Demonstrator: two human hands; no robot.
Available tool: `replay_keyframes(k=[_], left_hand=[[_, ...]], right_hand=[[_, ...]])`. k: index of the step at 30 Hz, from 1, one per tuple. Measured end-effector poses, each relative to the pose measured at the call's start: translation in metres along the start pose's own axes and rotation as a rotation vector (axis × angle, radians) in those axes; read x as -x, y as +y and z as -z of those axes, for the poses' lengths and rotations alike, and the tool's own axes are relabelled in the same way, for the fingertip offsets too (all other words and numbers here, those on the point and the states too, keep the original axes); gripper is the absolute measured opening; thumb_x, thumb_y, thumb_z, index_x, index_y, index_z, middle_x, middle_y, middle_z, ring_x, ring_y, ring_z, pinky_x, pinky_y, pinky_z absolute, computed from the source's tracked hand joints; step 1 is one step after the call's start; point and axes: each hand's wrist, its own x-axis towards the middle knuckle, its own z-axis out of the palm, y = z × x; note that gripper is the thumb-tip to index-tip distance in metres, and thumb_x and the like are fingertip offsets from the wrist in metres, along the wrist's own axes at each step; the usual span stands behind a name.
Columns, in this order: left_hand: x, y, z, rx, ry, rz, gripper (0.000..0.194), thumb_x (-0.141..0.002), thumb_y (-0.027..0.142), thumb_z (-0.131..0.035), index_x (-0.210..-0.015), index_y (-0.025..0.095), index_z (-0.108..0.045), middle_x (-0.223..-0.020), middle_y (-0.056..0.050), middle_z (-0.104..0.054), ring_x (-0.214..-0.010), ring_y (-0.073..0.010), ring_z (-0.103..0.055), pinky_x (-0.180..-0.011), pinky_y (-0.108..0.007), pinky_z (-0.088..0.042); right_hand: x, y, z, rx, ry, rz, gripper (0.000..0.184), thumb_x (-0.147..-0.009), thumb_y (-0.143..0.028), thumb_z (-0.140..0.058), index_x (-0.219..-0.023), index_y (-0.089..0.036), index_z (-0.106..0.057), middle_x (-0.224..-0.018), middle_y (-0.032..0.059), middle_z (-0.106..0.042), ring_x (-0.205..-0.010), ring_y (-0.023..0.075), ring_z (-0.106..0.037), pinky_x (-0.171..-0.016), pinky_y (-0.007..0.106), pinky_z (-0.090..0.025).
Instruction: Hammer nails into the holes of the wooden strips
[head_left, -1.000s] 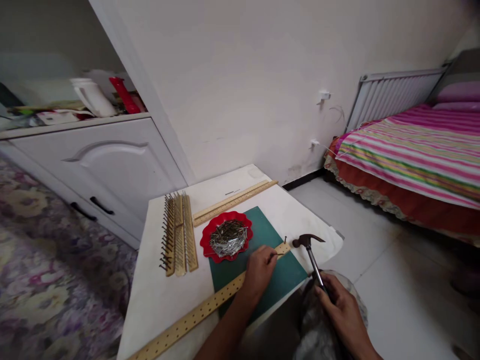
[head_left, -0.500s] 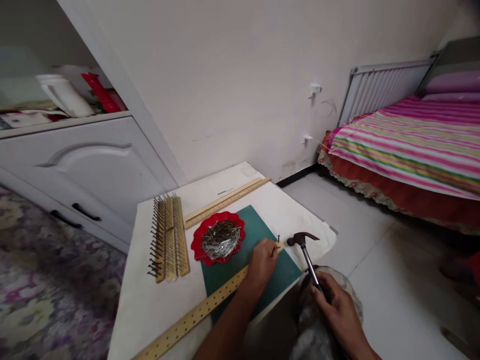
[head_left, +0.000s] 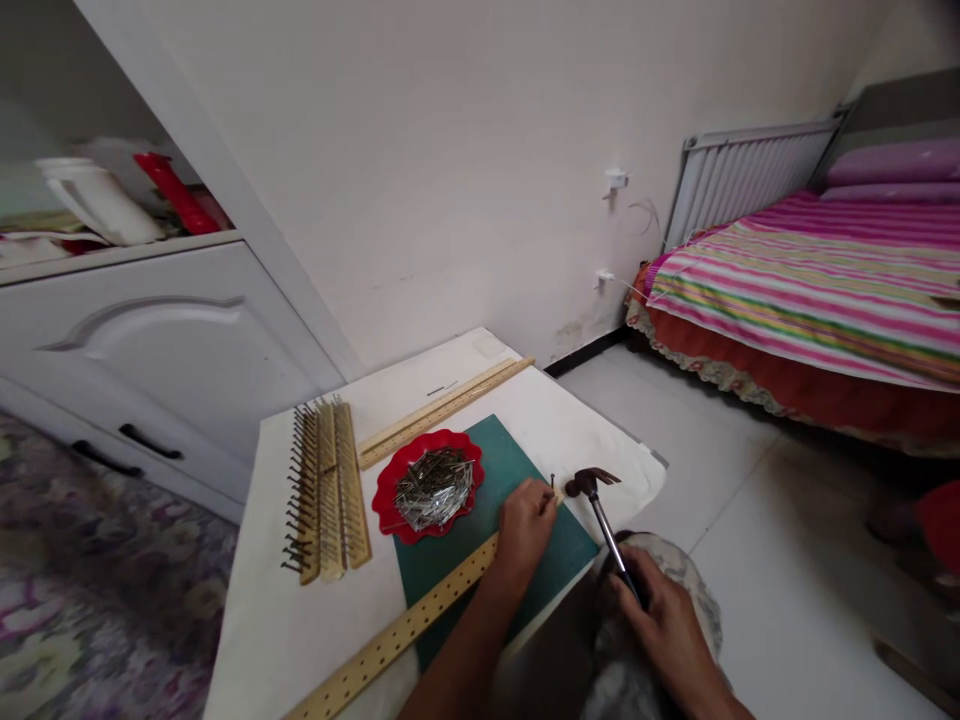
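Head view: nailing at an early stage, one nail standing in the drilled strip

Location: the long, pale yellow wooden strip with rows of drilled holes (head_left: 397, 632) lies slantwise across the dark green rectangular mat (head_left: 487, 440) and the white-topped bench (head_left: 247, 620). One dark metal nail (head_left: 553, 482) stands upright near its far end.

Hands: the right hand (head_left: 664, 605) is wrapped around the grip of the claw hammer with dark head and shiny metal shaft (head_left: 604, 520); the hammer head appears just beside the standing nail. The left hand (head_left: 527, 520) lies over the far part of the strip, fingers curled next to that nail. Whether its fingertips pinch another nail, I cannot tell.

Progress: at the bench's left side, pale wooden strips bristling with nails (head_left: 330, 500) stand side by side, judged to be finished or nearly so. On the strip in hand, the holes on its near length are bare, so most of its nailing seems left to do. Supply looks ample: the red scalloped plastic dish (head_left: 382, 497) holds a heap of dark and silvery nails (head_left: 439, 490).

Limits of inspection: the left hand and forearm cover part of the strip; its near end is cut off by the lower edge. The standing nail's depth is too small to judge.
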Motion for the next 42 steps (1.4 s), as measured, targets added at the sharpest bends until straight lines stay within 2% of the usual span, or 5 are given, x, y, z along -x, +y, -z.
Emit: replay_keyframes(k=[11, 22, 33, 37, 42], left_hand=[[-0.001, -0.009, -0.004, -0.016, 0.036, -0.028, 0.019, -0.085, 0.021, -0.045, -0.072, 0.019, -0.059, -0.073, -0.001, -0.058, -0.066, -0.0122, -0.053, -0.062, -0.023, -0.036], [0.009, -0.016, 0.002, -0.026, 0.021, -0.063, 0.022, -0.087, 0.021, -0.043, -0.069, 0.019, -0.057, -0.072, -0.001, -0.058, -0.067, -0.0121, -0.055, -0.062, -0.022, -0.036], [0.01, -0.017, 0.0, -0.037, 0.007, -0.077, 0.021, -0.087, 0.021, -0.044, -0.07, 0.019, -0.056, -0.072, -0.001, -0.058, -0.067, -0.012, -0.055, -0.062, -0.022, -0.036], [0.01, -0.018, 0.0, -0.026, 0.013, -0.084, 0.021, -0.087, 0.021, -0.045, -0.069, 0.018, -0.057, -0.072, 0.0, -0.059, -0.067, -0.0116, -0.055, -0.062, -0.022, -0.035], [0.009, -0.018, -0.001, -0.073, 0.016, -0.059, 0.021, -0.086, 0.02, -0.046, -0.068, 0.018, -0.056, -0.071, 0.0, -0.059, -0.066, -0.0119, -0.055, -0.06, -0.023, -0.034]], right_hand=[[-0.005, 0.0, -0.009, 0.007, -0.087, 0.082, 0.032, -0.086, -0.022, -0.046, -0.117, -0.018, -0.056, -0.109, 0.0116, -0.073, -0.098, 0.024, -0.068, -0.082, 0.031, -0.054], [-0.005, -0.003, -0.004, -0.03, -0.161, 0.121, 0.035, -0.086, -0.022, -0.045, -0.12, -0.022, -0.056, -0.105, 0.0088, -0.074, -0.087, 0.0237, -0.07, -0.076, 0.032, -0.056], [0.001, -0.029, 0.024, 0.08, -0.152, 0.119, 0.031, -0.084, -0.027, -0.053, -0.114, -0.026, -0.06, -0.086, 0.0043, -0.076, -0.08, 0.0235, -0.072, -0.072, 0.028, -0.058], [-0.003, -0.035, 0.026, 0.127, -0.148, 0.155, 0.031, -0.086, -0.029, -0.051, -0.116, -0.025, -0.058, -0.096, 0.0083, -0.076, -0.086, 0.0247, -0.072, -0.075, 0.031, -0.058], [-0.008, -0.053, 0.032, 0.127, -0.278, 0.168, 0.033, -0.089, -0.022, -0.045, -0.12, -0.023, -0.054, -0.105, 0.0115, -0.074, -0.086, 0.0227, -0.071, -0.076, 0.032, -0.057]])
